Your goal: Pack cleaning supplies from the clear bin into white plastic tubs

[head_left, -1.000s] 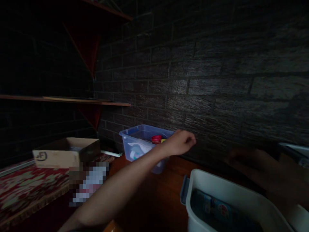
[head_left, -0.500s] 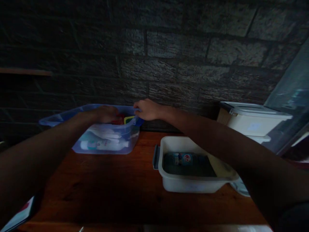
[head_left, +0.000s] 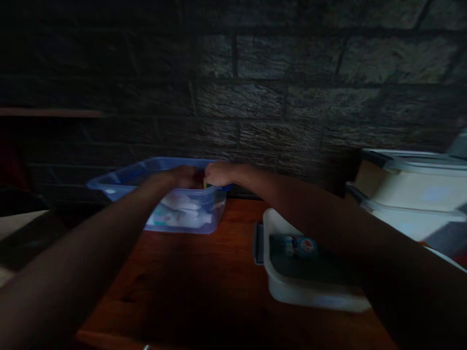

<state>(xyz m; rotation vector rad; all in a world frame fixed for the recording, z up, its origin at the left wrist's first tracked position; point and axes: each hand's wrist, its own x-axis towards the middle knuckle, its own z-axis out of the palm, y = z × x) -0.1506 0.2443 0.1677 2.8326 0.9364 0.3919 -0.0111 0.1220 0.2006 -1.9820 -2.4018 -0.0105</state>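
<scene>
A see-through bluish plastic bin [head_left: 98, 183] stands against the wall, and both hands are at its right end. My left hand [head_left: 184, 176] reaches over the near rim, its fingers curled down beside a dark red thing [head_left: 199, 178]; what it holds is hidden. My right hand [head_left: 220, 173] is closed at the right rim, by a small yellow-edged thing [head_left: 206, 183]; its grip is too dark to make out. Through the bin's front wall show a white bottle [head_left: 189, 219] lying on its side and something white above it.
On the wooden table [head_left: 197, 272], a white tub [head_left: 310, 294] with a grey latch holds a labelled bottle [head_left: 302, 246] lying down, partly behind my right forearm. Lidded boxes [head_left: 419, 189] are stacked at the right. A stone-block wall [head_left: 255, 102] closes off the back.
The view has shifted left, so everything sits further right. My right hand has moved down and closed near the yellow-edged thing, and the hands are closer together.
</scene>
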